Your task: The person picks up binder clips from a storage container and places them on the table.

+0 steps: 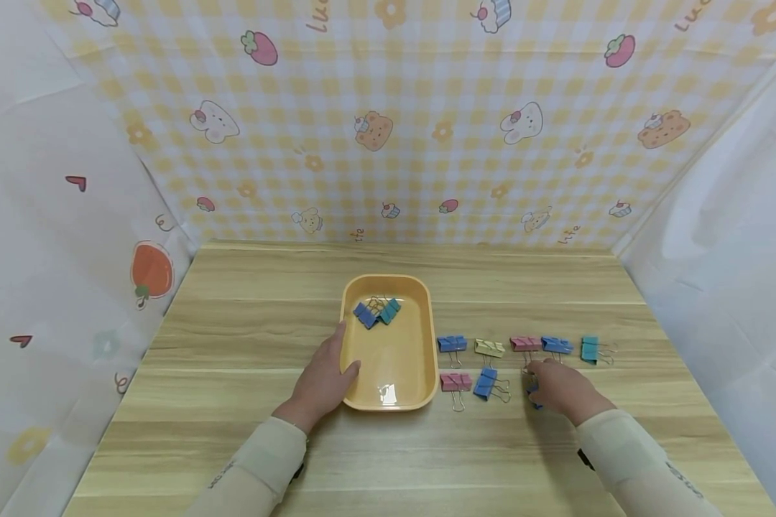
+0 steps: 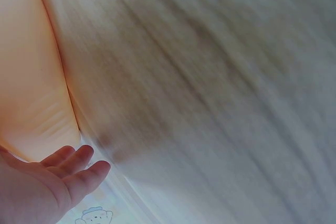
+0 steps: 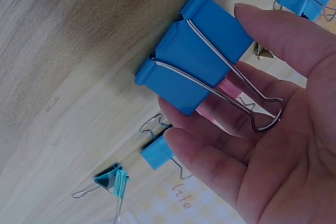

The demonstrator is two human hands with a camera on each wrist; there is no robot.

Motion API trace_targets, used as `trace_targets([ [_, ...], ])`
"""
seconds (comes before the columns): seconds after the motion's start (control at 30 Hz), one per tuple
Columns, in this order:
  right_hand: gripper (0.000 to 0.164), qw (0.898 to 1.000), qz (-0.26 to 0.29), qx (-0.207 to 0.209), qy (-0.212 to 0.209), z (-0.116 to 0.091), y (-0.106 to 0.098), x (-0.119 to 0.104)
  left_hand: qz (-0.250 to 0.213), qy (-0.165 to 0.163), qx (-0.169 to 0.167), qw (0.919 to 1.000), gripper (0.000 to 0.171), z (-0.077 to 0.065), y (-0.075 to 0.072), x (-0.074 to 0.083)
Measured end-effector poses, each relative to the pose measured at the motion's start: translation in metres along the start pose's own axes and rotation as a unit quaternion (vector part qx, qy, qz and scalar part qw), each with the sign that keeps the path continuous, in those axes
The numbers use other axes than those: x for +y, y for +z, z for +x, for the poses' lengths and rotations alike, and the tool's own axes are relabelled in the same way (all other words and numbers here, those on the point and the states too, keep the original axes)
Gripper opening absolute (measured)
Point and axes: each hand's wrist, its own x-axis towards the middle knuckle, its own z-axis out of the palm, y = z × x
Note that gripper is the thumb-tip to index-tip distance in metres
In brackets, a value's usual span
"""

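Observation:
In the head view, a yellow-orange tray point(image 1: 388, 409) holds a blue binder clip point(image 1: 365, 315) and a teal binder clip point(image 1: 389, 311) near its far end. My left hand point(image 1: 320, 377) grips the tray's left side, thumb over the rim and fingers along the outer wall; several of those fingers point(image 2: 84, 174) show in the left wrist view. Over at the right, my right hand point(image 1: 565, 388) pinches a blue binder clip point(image 3: 205, 51) between thumb and fingers, its wire handles toward the palm. That clip is mostly covered by the hand in the head view.
Binder clips lie right of the tray: blue point(image 1: 452, 344), yellow point(image 1: 489, 349), pink point(image 1: 525, 343), another blue point(image 1: 556, 345) and teal point(image 1: 589, 349) in the far row. Nearer are a pink clip point(image 1: 455, 382) and a blue one point(image 1: 485, 384). Patterned cloth point(image 1: 414, 172) hangs behind the wooden table point(image 1: 259, 287).

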Motion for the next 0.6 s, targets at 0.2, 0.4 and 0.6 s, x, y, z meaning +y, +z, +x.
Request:
trace_targets([
  [0.2, 0.040, 1.000, -0.002, -0.001, -0.002, 0.0002, -0.0026, -0.0009, 0.000, 0.005, 0.005, 1.0000, 0.078, 0.0003, 0.0006, -0.0003],
  [0.4, 0.038, 1.000, -0.003, -0.007, -0.001, 0.0005, -0.0039, -0.0011, 0.001, 0.005, 0.008, 1.0000, 0.078, -0.0003, 0.0006, 0.0005],
  [0.6, 0.039, 1.000, -0.006, -0.008, -0.004, 0.0001, -0.0046, -0.0014, 0.005, 0.004, 0.006, 1.0000, 0.078, -0.0001, 0.0008, 0.0001],
])
